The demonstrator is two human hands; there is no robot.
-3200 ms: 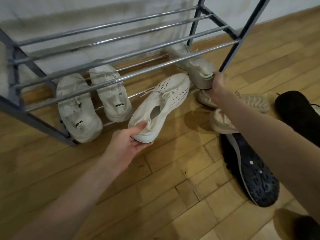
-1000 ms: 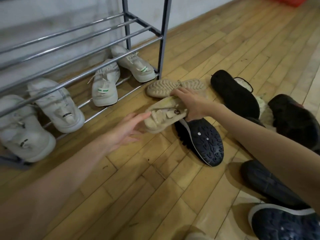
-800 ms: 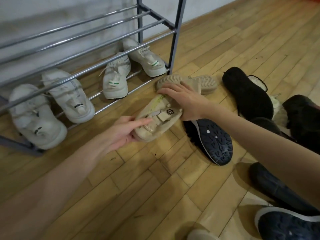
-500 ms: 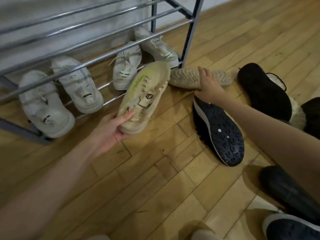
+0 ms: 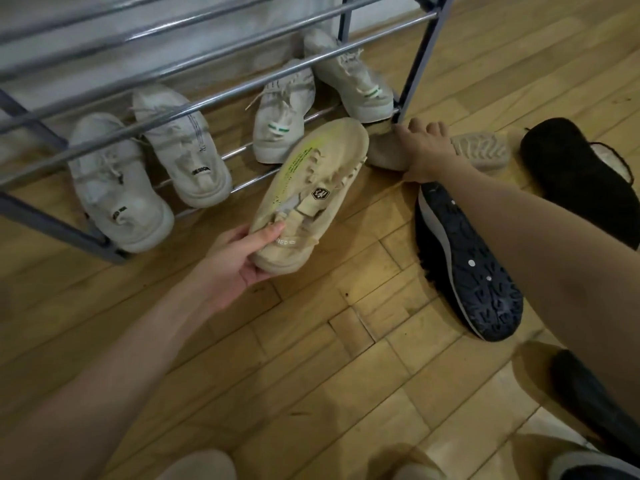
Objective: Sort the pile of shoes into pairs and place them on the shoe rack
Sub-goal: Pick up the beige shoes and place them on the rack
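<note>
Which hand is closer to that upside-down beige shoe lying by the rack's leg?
Right. The right hand rests on the upside-down beige shoe, while the left hand holds its upright mate off to the side.

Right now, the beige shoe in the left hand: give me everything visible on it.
The beige shoe is a tan, fabric-looking sneaker with a thick pale sole, beige laces and straps, a dark hexagonal badge on the tongue and a yellow-green streak with small print along one side. It is upright, toe toward the shoe rack, heel toward the camera. The left hand grips its heel, thumb on top. Whether the toe touches the rack's lower bar is unclear.
</note>
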